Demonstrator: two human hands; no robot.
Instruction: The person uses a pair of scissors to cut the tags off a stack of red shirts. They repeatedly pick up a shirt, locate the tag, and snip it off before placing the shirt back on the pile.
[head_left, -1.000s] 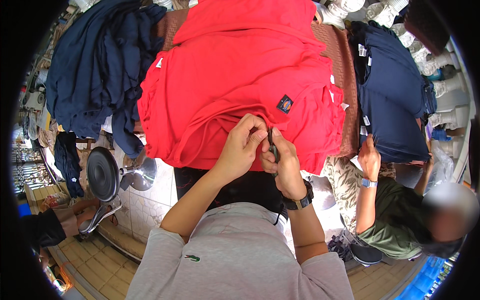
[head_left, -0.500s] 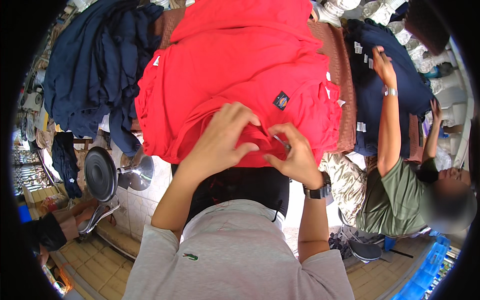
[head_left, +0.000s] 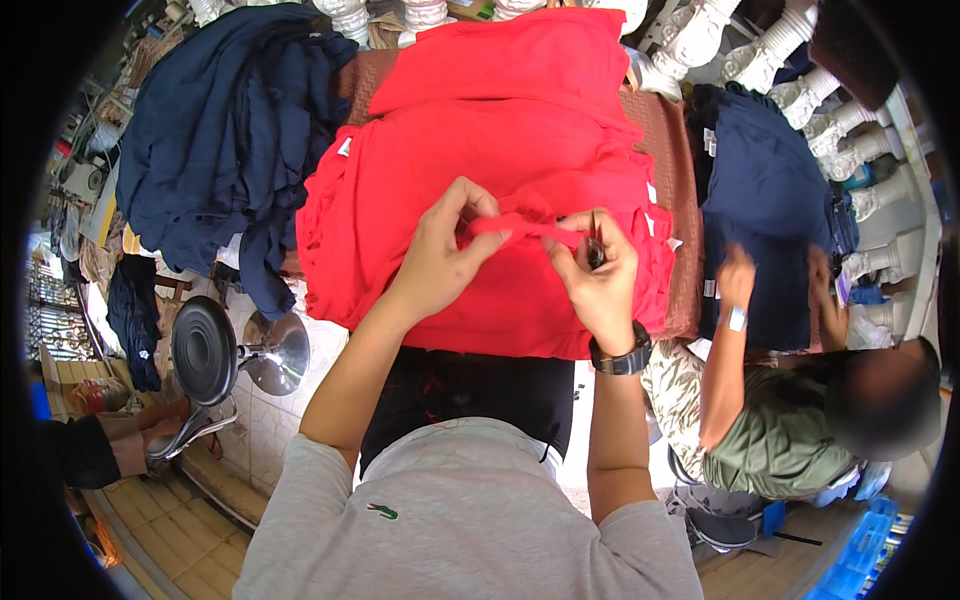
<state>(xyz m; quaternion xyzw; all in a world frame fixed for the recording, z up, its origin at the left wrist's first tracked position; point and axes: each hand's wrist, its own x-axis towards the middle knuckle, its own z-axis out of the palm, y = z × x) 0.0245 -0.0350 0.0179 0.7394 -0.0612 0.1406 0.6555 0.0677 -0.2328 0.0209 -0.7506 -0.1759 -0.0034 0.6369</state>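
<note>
A pile of red garments (head_left: pixel 500 135) lies in front of me, with small white tags along its sides. Between my hands a narrow edge of one red garment (head_left: pixel 520 226) is raised and stretched. My left hand (head_left: pixel 440 255) pinches one end of this edge between thumb and fingers. At the other end, the thumb and fingertips of my right hand (head_left: pixel 603 285) are closed on the cloth. That same hand also carries small thread snips (head_left: pixel 597 250) in its fingers, dark, with a thin blade pointing away from me.
Dark blue garments are heaped on the left (head_left: pixel 225 140) and stacked on the right (head_left: pixel 765 190). A brown patterned cloth (head_left: pixel 675 200) lies beneath the piles. At right, a co-worker in a green shirt (head_left: pixel 775 425) handles the blue stack. A round black stool (head_left: pixel 204 350) stands at left.
My hands have lifted and stretched the garment's edge, and both now grip it. The dark patch on the red cloth is out of sight. The co-worker's hands have moved nearer to their body.
</note>
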